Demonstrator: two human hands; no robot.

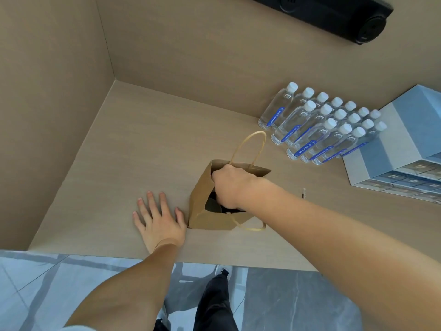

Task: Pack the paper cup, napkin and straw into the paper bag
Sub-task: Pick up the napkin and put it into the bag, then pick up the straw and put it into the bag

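A brown paper bag [202, 218] with twisted paper handles stands open on the wooden counter [133, 149]. My right hand [232, 185] reaches down into its mouth, and the fingers are hidden inside, so I cannot tell what they hold. A dark round shape [212, 204] shows in the bag under that hand. My left hand [158, 220] lies flat on the counter with fingers spread, its thumb next to the bag's left wall. No cup, napkin or straw can be made out outside the bag. A small thin object [303, 193] lies to the right.
Several clear water bottles [319, 130] with white caps stand in rows at the back right. Pale blue and white boxes [405, 144] are stacked beside them. Wooden walls close the left and back. A black device [346, 17] hangs on the back wall. The counter's front edge [214, 261] is near me.
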